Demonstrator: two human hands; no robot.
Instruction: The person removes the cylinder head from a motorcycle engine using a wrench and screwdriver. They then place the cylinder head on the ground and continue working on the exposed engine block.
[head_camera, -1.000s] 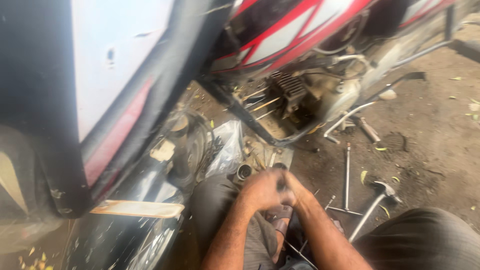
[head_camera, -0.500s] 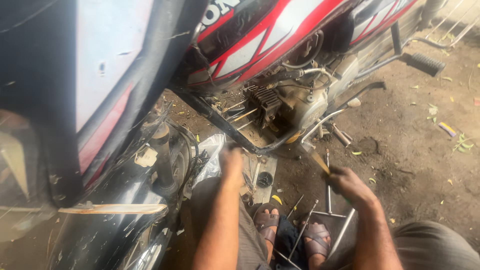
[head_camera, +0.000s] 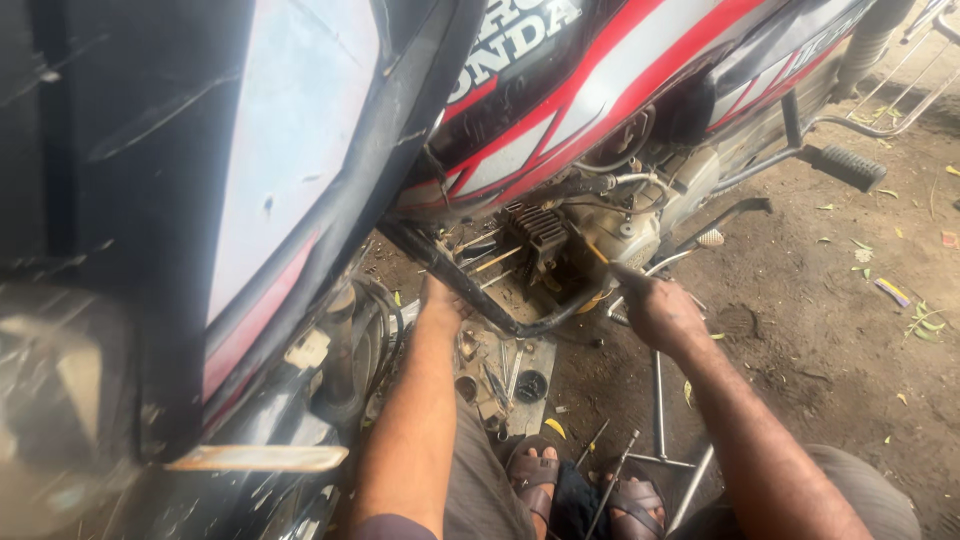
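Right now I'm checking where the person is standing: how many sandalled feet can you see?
2: left sandal and right sandal, side by side at the bottom, between the forearms.

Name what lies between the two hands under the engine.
In the head view, a black bent pipe runs between the left hand and right hand, with the finned engine above it.

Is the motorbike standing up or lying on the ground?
Standing up. The motorcycle rises above the dirt ground, and both hands reach under its engine.
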